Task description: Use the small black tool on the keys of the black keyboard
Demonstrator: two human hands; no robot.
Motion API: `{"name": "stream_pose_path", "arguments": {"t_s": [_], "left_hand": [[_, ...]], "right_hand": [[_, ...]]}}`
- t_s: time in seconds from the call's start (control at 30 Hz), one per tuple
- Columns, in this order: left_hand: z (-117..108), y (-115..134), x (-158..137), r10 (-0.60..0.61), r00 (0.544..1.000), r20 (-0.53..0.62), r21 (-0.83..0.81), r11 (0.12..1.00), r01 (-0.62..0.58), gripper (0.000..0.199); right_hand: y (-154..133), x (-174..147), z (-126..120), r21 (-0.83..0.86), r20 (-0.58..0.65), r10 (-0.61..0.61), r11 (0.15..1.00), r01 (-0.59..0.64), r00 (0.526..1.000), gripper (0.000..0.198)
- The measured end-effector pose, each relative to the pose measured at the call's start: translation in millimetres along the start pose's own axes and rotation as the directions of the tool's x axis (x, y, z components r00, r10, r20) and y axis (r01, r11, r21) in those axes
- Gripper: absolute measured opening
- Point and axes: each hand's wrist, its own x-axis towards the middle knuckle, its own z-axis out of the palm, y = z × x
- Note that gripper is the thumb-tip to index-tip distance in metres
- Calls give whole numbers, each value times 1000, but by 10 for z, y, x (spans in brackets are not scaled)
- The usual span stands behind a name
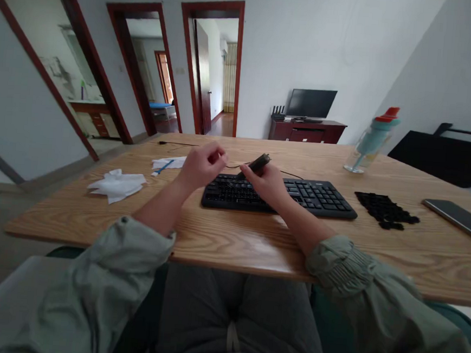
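A black keyboard (319,198) lies on the wooden table in front of me. My right hand (268,183) is closed around a dark, stubby cylinder-shaped tool (256,163), tilted over the keyboard's left half; its exact kind I cannot tell. My left hand (204,165) hovers at the keyboard's left end, fingers curled together, and anything inside them is hidden. Right of the keyboard, a flat cluster of small black pieces that look like keycaps (383,209) is spread out. On the left are a crumpled white tissue (118,185) and a thin blue stick (163,166) on another white tissue (175,162).
A clear bottle with a red and teal lid (375,138) stands at the table's back right. A phone (460,216) lies near the right edge. Thin black cable (176,143) runs along the back left. Beyond the table (230,241) are doorways and a television (311,103).
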Motion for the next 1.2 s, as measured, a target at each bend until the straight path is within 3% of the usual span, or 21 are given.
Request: {"name": "stream_pose_path", "arguments": {"t_s": [0.07,0.2,0.3,0.63,1.2], "left_hand": [[217,-343,148,-189,980,-62,-83,979,184,25],[348,-663,55,-203,951,233,-32,976,216,27],[306,-674,-56,-182,905,385,-21,978,206,30],[274,-582,-59,-164,880,445,38,986,165,31],[332,-616,-92,-125,795,594,-39,982,183,30]], "right_hand": [[-20,12,63,-17,31,-11,1000,12,999,49],[-1,28,91,-36,32,-6,999,7,999,39],[49,22,70,-2,53,-13,1000,13,998,32],[102,0,43,55,41,-12,998,9,999,35],[78,-42,44,-64,54,-12,998,15,998,38]]}}
